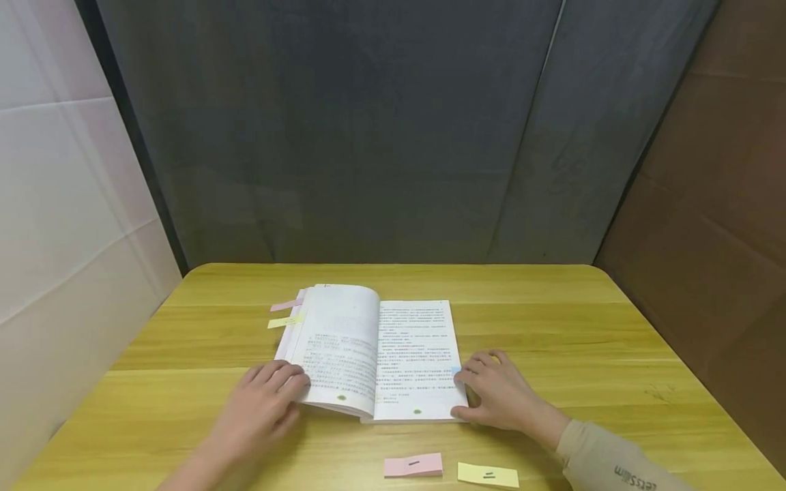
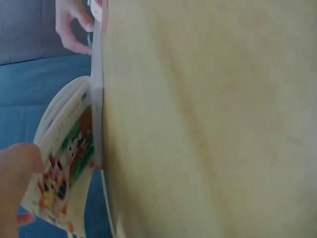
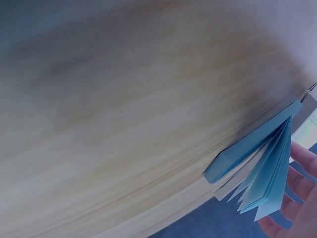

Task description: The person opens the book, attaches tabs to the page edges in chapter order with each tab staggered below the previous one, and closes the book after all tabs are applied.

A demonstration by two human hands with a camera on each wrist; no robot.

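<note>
An open book [image 1: 344,341] lies on the wooden table, its left part of pages curved upward. My left hand [image 1: 260,402] grips the lower left corner of that part. The left wrist view shows the book's colourful illustrated cover [image 2: 67,168] lifted at an angle beside my left hand [image 2: 17,173]. My right hand [image 1: 494,389] rests at the book's lower right edge, fingers bent, touching beside a light blue tab [image 1: 456,370]. From the left pages stick out a pink tab [image 1: 285,305] and a yellow tab [image 1: 285,321].
Near the table's front lie a pink sticky-note pad [image 1: 413,466] and a yellow sticky-note pad [image 1: 488,474], each with dark strokes. A blue sticky-note pad [image 3: 247,144] with fanned leaves appears before my right fingers in the right wrist view. Dark fabric [image 1: 368,136] hangs behind the table.
</note>
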